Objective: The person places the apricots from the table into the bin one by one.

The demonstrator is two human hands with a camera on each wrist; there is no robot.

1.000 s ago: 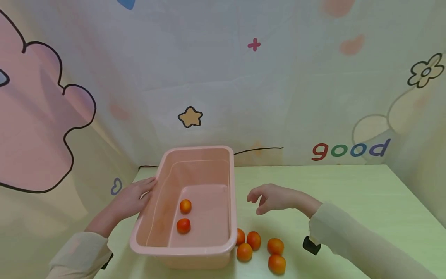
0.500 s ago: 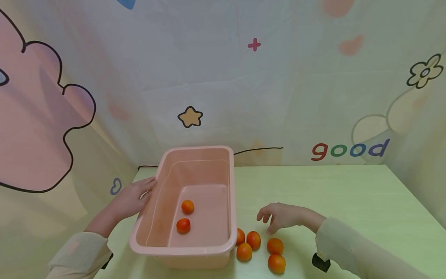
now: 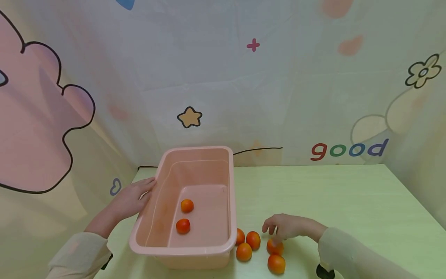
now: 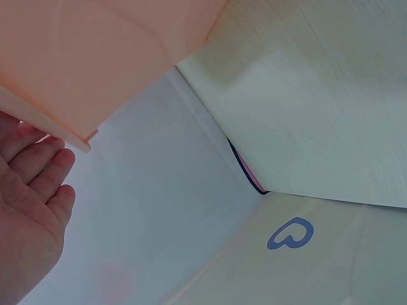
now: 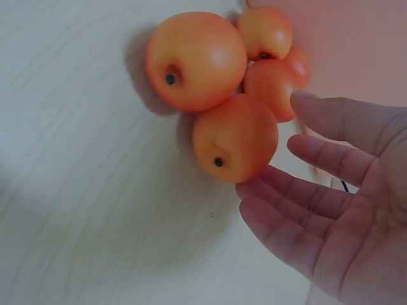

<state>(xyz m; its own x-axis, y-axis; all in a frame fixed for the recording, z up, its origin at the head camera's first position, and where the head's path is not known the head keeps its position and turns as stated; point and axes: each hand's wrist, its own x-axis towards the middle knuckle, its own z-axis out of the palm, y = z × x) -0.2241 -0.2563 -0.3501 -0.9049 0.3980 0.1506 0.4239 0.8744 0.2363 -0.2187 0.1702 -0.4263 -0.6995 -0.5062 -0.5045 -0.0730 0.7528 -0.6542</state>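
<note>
In the head view, the left hand [image 3: 132, 199] rests relaxed fingers on a pink plastic rectangular tub [image 3: 232, 193] at its nine o'clock; the right hand [image 3: 290, 226] hangs over a round, smooth, orange-red fruit [image 3: 276, 250] at the tub's four o'clock. In the left wrist view, fingers meet the rim; the thumb's hold is unclear. In the right wrist view, thumb and fingers stand apart, fingertips near the fruit's five o'clock, contact uncertain. It looks light, firm and prone to roll; pinching across its sides should suit.

Left hand [image 4: 32, 216] with palm showing at the left edge, fingers [image 4: 52, 175] at the rim [image 4: 48, 121] of a pink bin [image 4: 105, 57], pale tabletop [image 4: 318, 95] at upper right, blue heart outline [image 4: 291, 240] on the backdrop [image 4: 146, 190] below it.
</note>
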